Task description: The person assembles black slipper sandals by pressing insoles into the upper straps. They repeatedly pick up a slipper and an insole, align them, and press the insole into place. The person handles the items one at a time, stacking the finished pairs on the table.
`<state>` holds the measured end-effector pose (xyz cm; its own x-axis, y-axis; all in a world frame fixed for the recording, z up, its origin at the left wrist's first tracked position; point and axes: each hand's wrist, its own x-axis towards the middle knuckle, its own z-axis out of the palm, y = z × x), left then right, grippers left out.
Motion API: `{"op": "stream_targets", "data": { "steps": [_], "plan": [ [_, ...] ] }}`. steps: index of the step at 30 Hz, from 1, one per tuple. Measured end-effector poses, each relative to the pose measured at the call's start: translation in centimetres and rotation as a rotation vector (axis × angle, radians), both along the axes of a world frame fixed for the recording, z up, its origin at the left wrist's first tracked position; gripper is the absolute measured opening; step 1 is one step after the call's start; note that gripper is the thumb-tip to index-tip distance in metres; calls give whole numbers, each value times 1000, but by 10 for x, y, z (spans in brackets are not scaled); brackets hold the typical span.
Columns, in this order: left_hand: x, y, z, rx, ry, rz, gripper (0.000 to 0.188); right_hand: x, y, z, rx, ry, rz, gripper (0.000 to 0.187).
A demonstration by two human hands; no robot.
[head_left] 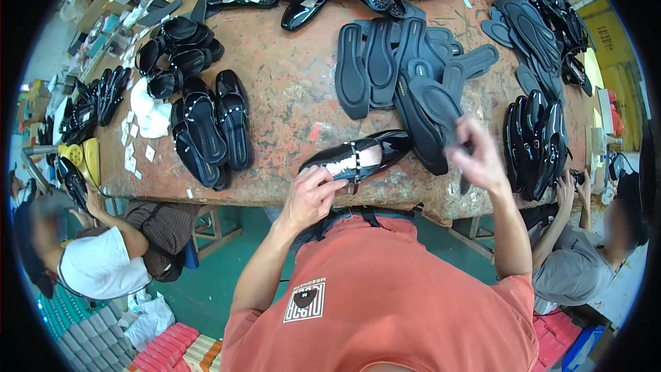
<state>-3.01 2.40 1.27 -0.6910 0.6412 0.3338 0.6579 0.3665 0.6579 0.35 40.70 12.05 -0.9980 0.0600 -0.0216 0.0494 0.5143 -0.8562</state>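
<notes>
A glossy black strapped shoe [385, 143] lies at the table's near edge, its strap studded and pale material showing inside. My left hand [313, 196] is closed on its heel end, fingers at the opening. To the right, my right hand [478, 155] is raised and blurred by motion, its fingers pinched round a thin dark insole [465, 183] seen nearly edge-on. Close beside that hand is a pile of black insoles [416, 124], several lying flat and overlapping, footbed side up.
Finished-looking black shoes [210, 131] stand left of me, with more shoes [303, 10] heaped at the far side. Another row of shoes [537, 145] stands right. The worn wooden table [289, 89] carries white scraps. Co-workers sit at left [103, 255] and right [585, 262].
</notes>
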Motion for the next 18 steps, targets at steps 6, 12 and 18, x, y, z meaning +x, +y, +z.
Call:
{"op": "stream_targets", "data": {
  "steps": [6, 12, 18],
  "plan": [
    [24, -2, 18, -5, 111, 386, 32, -13, -32, -7, 351, -10, 494, 33],
    [37, -9, -7, 313, -724, 749, 58, -53, -88, -45, 413, 271, 711, 25],
    [34, -10, 0, 388, -891, 694, 65, -60, -122, -66, 362, 261, 794, 26]
  ]
}}
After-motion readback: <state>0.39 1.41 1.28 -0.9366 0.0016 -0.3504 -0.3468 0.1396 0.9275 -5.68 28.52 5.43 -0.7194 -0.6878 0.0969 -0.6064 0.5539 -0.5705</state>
